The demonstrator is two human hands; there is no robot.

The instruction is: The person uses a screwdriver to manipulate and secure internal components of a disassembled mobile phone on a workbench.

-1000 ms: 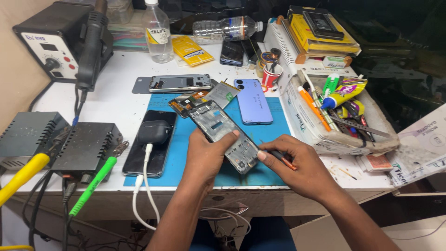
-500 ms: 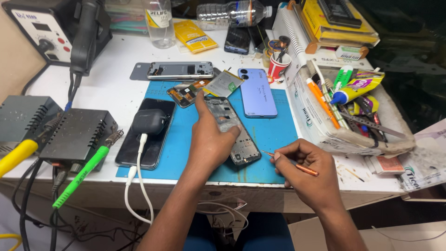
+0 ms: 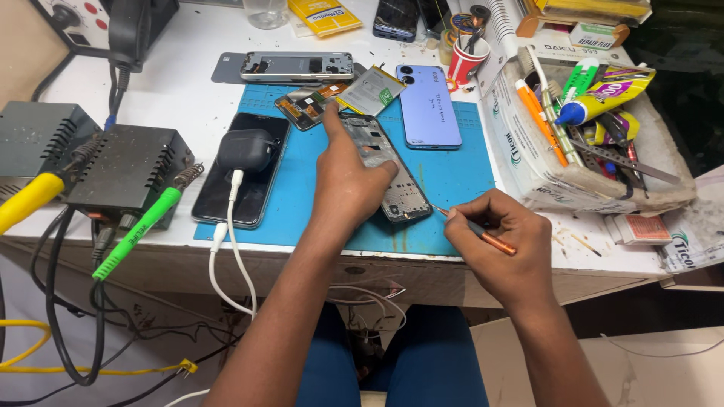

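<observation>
Head cam, looking down at a pretty cluttered white tabletop [image 3: 188, 90] with a blue work mat [image 3: 452, 169] in the middle. Left hand [image 3: 347, 185] pressed flat on a stripped phone frame [image 3: 392, 188] lying on the mat, index finger stretched far toward a small circuit board [image 3: 302, 109]. Right hand [image 3: 501, 245] just right of the frame's near end, pinching a copper-handled tool [image 3: 483, 235], tip almost at the frame's corner.

Around that: lavender phone back [image 3: 428, 105] face down on the mat's far right, battery [image 3: 372, 89] tilted beside it, another bare frame [image 3: 296, 66] further back. On the left, black phone [image 3: 241, 192] with a dark earbud case [image 3: 245, 149] sitting on top and a white cable [image 3: 226, 249] trailing off the near edge. Further left, two black boxes [image 3: 121, 169] with yellow and green probes [image 3: 136, 234] sticking out, crowding that side.

Containers: worn white box [image 3: 520, 158] on the right, stuffed with an orange tool, green marker, glue tube, tweezers. Red cup [image 3: 466, 60] at the far side holding scissors-like tools.
</observation>
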